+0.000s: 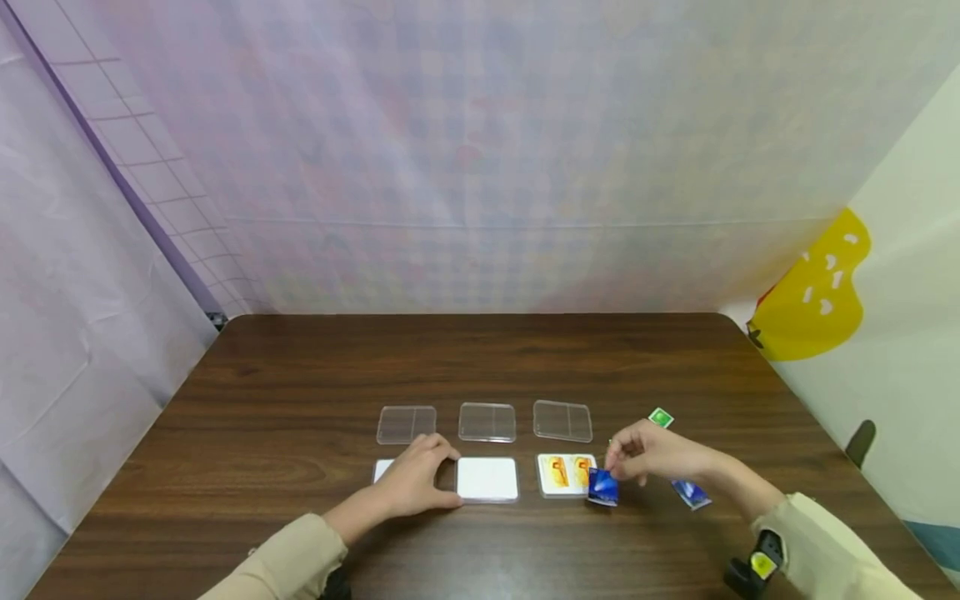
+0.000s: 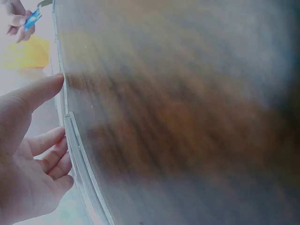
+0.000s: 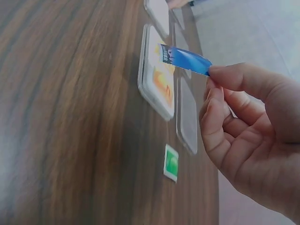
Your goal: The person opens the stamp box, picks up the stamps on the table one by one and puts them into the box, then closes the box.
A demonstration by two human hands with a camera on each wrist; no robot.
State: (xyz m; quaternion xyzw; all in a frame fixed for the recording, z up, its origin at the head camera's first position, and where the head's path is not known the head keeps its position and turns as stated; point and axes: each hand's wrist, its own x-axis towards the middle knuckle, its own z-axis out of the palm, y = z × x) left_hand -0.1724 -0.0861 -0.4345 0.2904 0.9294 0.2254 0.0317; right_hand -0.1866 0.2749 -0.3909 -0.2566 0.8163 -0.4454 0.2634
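My right hand (image 1: 656, 452) pinches a small blue printed card (image 3: 187, 60) by one end between thumb and fingers. In the head view it overlaps the right corner of a shallow clear case (image 1: 551, 493), which has a white inside and two orange pictures (image 1: 558, 472). My left hand (image 1: 414, 479) rests between two white-filled cases, thumb and index finger extended at the left corners of the middle case (image 1: 487, 479). The left case (image 1: 382, 469) is mostly hidden behind that hand. In the left wrist view, fingertips (image 2: 58, 133) touch a clear case edge.
Behind the cases lie three clear lids, the left lid (image 1: 406, 425), the middle lid (image 1: 487, 422) and the right lid (image 1: 562, 421). A green card (image 1: 661, 417) lies beyond my right hand. Another blue card (image 1: 691, 495) is under my right wrist. Brown table (image 1: 480, 367); curtain behind.
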